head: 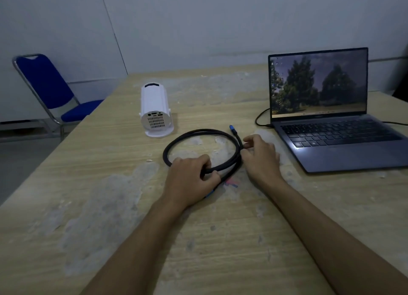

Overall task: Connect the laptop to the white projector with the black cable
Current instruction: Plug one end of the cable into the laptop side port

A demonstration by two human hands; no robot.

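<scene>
A black cable (187,135) lies coiled in a loop on the table's middle, one blue-tipped plug (231,127) pointing up toward the far side. My left hand (192,180) grips the near part of the coil, fingers curled around it. My right hand (260,155) pinches the coil's right side just below that plug. The white projector (154,109) lies behind the coil, its ported rear face toward me. The open laptop (331,122) stands at the right, screen lit.
The worn wooden table (110,206) has patchy grey spots. A thin black cord (260,120) is plugged into the laptop's left side. A blue chair (50,89) stands off the table's far left corner, by the wall.
</scene>
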